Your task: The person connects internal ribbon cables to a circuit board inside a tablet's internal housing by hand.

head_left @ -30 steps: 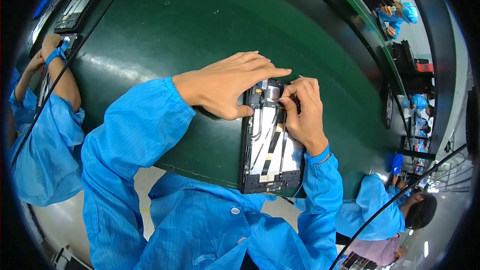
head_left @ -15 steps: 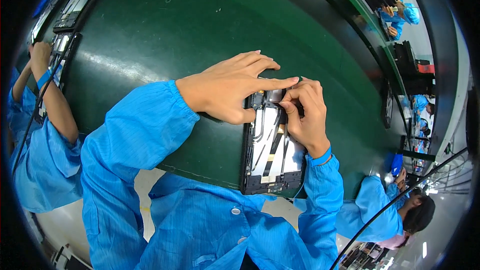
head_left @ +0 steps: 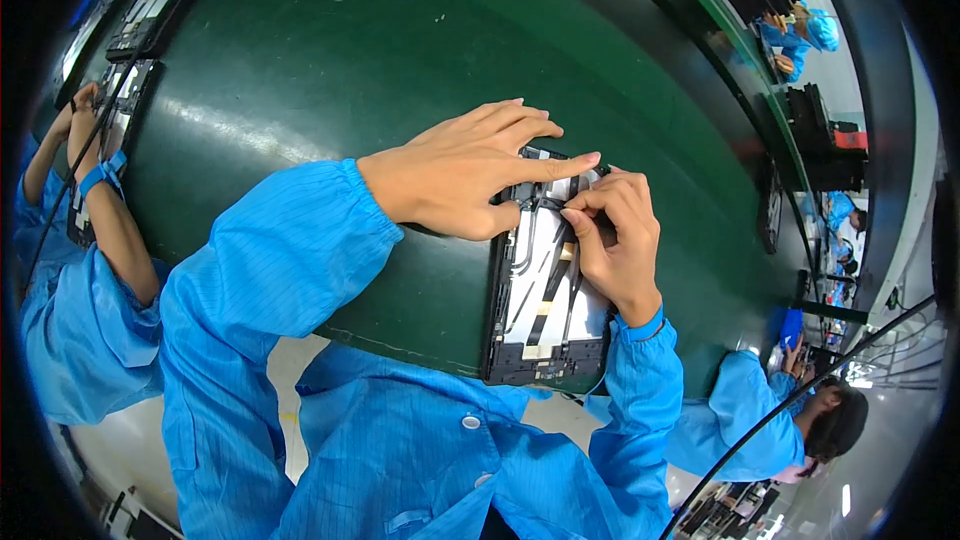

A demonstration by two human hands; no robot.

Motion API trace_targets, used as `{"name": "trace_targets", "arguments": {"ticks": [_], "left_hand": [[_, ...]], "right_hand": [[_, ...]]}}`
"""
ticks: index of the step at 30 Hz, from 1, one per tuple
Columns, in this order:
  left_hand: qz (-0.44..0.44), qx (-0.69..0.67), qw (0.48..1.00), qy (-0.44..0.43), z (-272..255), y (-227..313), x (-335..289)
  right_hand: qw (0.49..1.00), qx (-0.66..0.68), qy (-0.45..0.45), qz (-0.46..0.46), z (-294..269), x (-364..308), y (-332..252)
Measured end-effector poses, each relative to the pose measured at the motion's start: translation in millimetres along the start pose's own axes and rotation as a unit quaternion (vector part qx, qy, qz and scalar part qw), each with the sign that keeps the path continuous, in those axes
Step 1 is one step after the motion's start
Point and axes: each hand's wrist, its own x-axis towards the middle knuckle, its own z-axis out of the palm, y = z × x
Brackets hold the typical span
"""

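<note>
An opened tablet-like device (head_left: 530, 285) with a black frame, silvery battery panels and dark cables lies near the table's front edge. Across its far part my left hand (head_left: 465, 175) is spread, the index finger stretched over the top and the thumb at the left edge. My right hand (head_left: 618, 240) is closed in a pinch above the device's right half. Thumb and index finger meet at the end of a thin black cable (head_left: 546, 203) that runs crosswise. The fingers partly cover the device's far right corner.
The green tabletop (head_left: 330, 60) surrounds the device. At the left, a co-worker's hands (head_left: 85, 125) are on another opened device (head_left: 125, 100), with more devices beyond. A dark rail and shelf (head_left: 690, 50) border the right. Another person (head_left: 760, 410) sits at lower right, near a black cord (head_left: 755, 440).
My right hand has shifted slightly toward me, still pinching, and the dark crosswise cable shows more clearly. My left thumb has moved a little upward. The co-worker's hands at the left have moved lower.
</note>
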Motion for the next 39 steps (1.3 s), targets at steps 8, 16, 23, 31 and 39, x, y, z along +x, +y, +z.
{"name": "trace_targets", "arguments": {"ticks": [8, 16, 23, 31, 39], "left_hand": [[-0.007, 0.008, 1.0, 0.007, 3.1, 1.5, 0.8], [-0.017, 0.011, 0.999, 0.03, 2.6, 5.5, -0.5], [-0.012, -0.008, 0.999, 0.035, 5.2, 4.0, 0.4], [-0.023, -0.033, 0.998, 0.047, 6.0, 4.5, 2.0], [-0.006, -0.027, 0.998, 0.05, 5.0, 2.4, -0.3]], "right_hand": [[1.0, -0.006, 0.017, -0.003, 1.0, -2.5, 0.3], [1.0, -0.016, 0.014, -0.014, 0.3, -3.6, -2.9], [0.999, -0.02, 0.015, -0.029, 0.7, -3.3, -6.4], [0.999, -0.019, -0.005, -0.031, -2.5, -8.3, -8.1], [0.999, 0.035, -0.037, -0.01, -4.3, -8.1, -9.0]]}}
